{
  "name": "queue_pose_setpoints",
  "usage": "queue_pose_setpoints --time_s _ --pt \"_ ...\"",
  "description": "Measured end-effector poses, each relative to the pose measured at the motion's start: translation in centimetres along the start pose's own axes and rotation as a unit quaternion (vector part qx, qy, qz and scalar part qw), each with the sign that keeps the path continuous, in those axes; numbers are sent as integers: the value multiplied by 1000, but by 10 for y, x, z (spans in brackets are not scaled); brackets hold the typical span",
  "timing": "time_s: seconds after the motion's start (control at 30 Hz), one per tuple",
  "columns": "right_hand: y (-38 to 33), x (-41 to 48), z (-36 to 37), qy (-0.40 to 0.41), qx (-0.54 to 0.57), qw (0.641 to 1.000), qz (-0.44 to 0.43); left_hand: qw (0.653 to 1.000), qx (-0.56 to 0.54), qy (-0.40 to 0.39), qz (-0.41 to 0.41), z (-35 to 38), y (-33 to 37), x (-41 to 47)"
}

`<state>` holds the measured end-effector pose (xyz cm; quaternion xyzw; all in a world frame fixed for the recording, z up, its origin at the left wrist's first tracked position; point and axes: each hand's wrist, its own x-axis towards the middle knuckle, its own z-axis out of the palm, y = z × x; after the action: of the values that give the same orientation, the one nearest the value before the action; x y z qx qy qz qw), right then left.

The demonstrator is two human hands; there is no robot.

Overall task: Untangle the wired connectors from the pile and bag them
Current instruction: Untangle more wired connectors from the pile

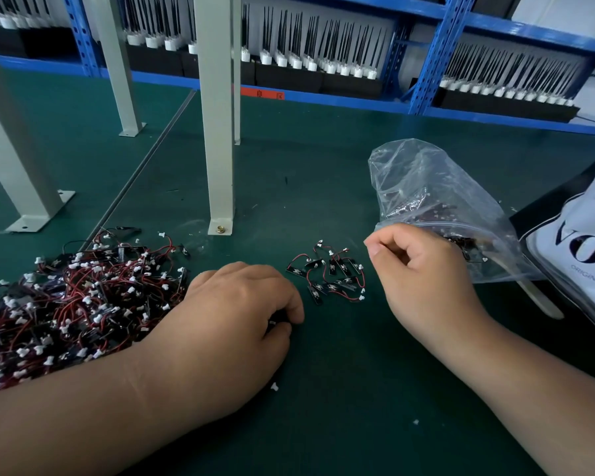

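Your left hand (241, 310) rests on the green bench (306, 173) just beside the tangled pile (66, 304) of red-and-black wired parts, fingers curled round one connector (278, 319) — small, black, white-plugged. A loose cluster (330, 274) of separated ones lies between your hands. Your right hand (423, 269), fingers curled, sits at the mouth of the crinkled clear bag (426, 187) — whether it pinches the plastic cannot be told.

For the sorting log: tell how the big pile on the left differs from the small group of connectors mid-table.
The big pile is heaped and tangled; the small group lies flat and loose. The big pile holds far more pieces than the small group. Both: black parts, red wires, white plugs.
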<state>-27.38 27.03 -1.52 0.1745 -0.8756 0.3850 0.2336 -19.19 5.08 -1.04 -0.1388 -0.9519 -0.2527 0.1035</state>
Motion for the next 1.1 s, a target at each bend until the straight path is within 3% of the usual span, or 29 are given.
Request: queue_pose_setpoints --time_s 0.33,0.57,0.77,0.97,1.1 --pt "-7 -7 1 -80 -34 994 -64 1000 -6 -3 -9 0 0 0" --pt "-14 -8 -2 -95 -103 990 -32 1000 -10 -12 -13 -1 1 0" --pt "-19 -9 -4 -29 -65 997 -22 1000 -14 -10 -13 -1 0 0" --pt "-18 -11 0 -81 -52 994 -61 1000 -13 -7 -11 0 -1 1" --pt "-12 -10 -1 -73 -22 997 -29 1000 -16 -6 -8 0 0 1"
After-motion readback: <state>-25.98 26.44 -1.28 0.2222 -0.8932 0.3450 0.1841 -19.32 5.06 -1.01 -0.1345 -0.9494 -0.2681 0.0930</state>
